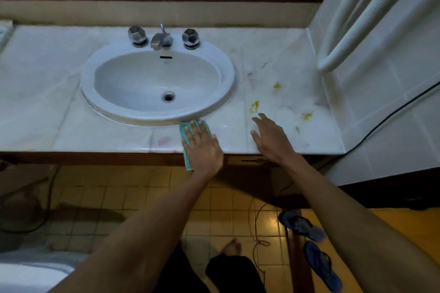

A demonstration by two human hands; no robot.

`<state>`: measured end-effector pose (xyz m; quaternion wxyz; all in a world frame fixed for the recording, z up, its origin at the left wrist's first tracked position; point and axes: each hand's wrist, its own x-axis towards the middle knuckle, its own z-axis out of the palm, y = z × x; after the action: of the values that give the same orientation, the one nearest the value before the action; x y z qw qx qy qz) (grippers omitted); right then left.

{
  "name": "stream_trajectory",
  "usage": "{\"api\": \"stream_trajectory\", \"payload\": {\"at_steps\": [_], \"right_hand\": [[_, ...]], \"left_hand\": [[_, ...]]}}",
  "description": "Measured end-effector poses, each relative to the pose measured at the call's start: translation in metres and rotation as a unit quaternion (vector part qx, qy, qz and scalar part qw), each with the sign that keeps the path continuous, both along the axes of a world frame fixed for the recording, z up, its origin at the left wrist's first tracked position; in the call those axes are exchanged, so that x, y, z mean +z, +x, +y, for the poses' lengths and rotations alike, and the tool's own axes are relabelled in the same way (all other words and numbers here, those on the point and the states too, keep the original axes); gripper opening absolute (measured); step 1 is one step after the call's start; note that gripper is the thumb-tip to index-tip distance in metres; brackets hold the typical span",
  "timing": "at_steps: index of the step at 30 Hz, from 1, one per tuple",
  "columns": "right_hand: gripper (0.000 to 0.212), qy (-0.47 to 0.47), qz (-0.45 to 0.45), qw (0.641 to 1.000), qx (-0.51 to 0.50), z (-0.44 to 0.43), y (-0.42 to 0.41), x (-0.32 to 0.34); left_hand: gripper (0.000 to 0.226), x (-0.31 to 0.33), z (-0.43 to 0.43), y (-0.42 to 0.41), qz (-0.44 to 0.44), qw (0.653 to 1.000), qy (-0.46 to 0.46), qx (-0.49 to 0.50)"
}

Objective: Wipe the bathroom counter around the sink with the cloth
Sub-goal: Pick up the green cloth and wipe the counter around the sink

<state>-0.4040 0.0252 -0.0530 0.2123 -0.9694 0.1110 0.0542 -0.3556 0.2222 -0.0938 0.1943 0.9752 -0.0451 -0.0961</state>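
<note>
A white oval sink (221, 74) is set in a pale marble counter (47, 93). My left hand (202, 147) lies flat on a teal cloth (183, 132) at the counter's front edge, just below the sink rim; the cloth hangs partly over the edge. My right hand (271, 138) rests flat on the counter to the right, fingers spread, holding nothing. Yellow stains (254, 106) mark the marble beyond its fingertips, and a pink smear (164, 141) sits left of the cloth.
A metal faucet (161, 39) with two knobs stands behind the sink. A white tiled wall (392, 102) and a hanging white towel (357, 19) bound the counter's right end. Blue flip-flops (316, 245) and a thin cord lie on the yellow tiled floor.
</note>
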Motion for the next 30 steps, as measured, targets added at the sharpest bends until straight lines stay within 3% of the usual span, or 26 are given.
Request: {"api": "stream_trajectory", "payload": {"at_steps": [4,9,15,19,22,25,27,30], "right_hand": [[0.05,0.001,0.007,0.998,-0.065,-0.038,-0.02,-0.005],[0.05,0.008,-0.002,0.996,-0.088,-0.053,-0.014,-0.018],[0.047,-0.021,-0.037,0.995,-0.094,-0.05,-0.009,-0.029],[0.047,-0.003,-0.051,0.994,-0.096,-0.053,-0.023,-0.034],[0.046,-0.002,-0.061,0.993,-0.097,-0.058,-0.027,-0.035],[0.045,0.0,-0.062,0.993,-0.101,-0.058,-0.027,-0.034],[0.045,0.006,-0.06,0.992,-0.107,-0.057,-0.026,-0.032],[0.046,0.023,-0.05,0.992,-0.112,-0.055,-0.026,-0.031]], "left_hand": [[0.063,-0.003,-0.047,-0.003,-0.001,0.996,-0.01,-0.091],[0.06,-0.014,-0.039,0.008,-0.025,0.985,0.006,-0.172],[0.06,-0.006,-0.092,0.037,-0.032,0.991,-0.001,-0.126],[0.059,-0.003,-0.148,0.06,0.001,0.987,-0.028,-0.161],[0.058,-0.003,-0.141,0.06,-0.013,0.961,-0.008,-0.276],[0.055,-0.001,-0.082,0.051,-0.048,0.89,0.01,-0.454],[0.054,0.005,-0.041,0.067,-0.05,0.856,0.016,-0.514],[0.053,0.005,-0.032,0.098,-0.04,0.871,0.037,-0.488]]}}
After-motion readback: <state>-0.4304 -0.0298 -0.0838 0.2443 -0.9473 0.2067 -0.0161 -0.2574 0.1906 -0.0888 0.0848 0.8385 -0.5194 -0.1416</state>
